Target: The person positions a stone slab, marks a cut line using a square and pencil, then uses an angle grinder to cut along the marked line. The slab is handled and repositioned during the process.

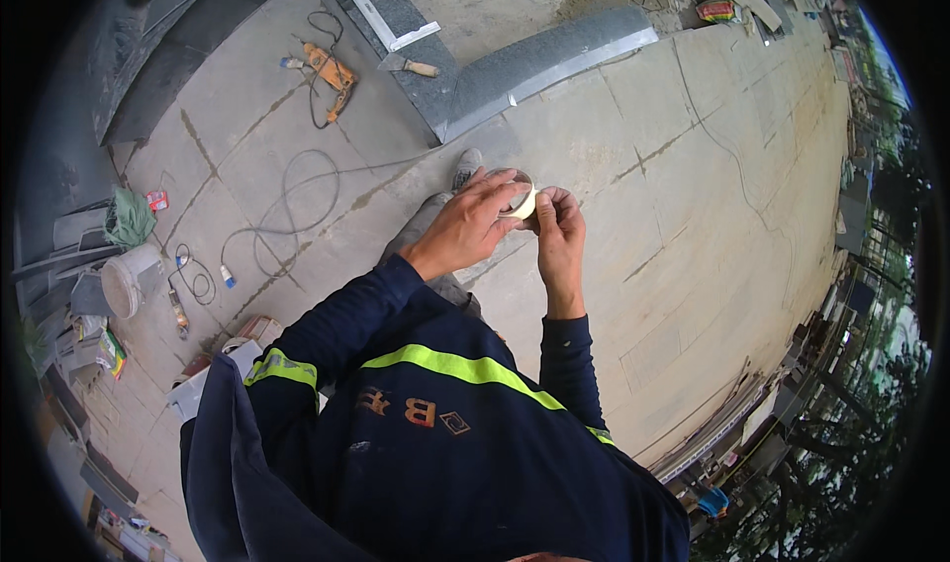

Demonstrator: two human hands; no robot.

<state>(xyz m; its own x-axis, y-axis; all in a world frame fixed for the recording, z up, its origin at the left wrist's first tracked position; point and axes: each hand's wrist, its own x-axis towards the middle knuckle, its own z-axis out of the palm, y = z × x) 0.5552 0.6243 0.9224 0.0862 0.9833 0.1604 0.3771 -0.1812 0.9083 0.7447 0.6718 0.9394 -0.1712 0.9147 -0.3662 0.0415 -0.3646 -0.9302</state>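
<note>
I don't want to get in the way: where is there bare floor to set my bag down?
The widest free patch is the paved floor between the right hand and the thin cable. A smaller one lies between the orange drill and the dark panel, upper left. The far left is crowded around the white bucket and green bundle.

To the right of your right hand (pixel 562 240) the paving (pixel 683 255) leaves wide room to pass, with just a thin cord (pixel 717 139) crossing it well apart; ahead, the dark stone kerb (pixel 554 52) stands in your way, a wooden-handled tool (pixel 424 69) lying on it; to your left, the orange drill (pixel 334 73) and loops of cable (pixel 337 171) clutter the ground; beneath your left hand (pixel 465 228), your own leg (pixel 414 228) blocks the way straight down; between your hands, a pale ring-shaped roll (pixel 524 207) fills the gap.
</note>
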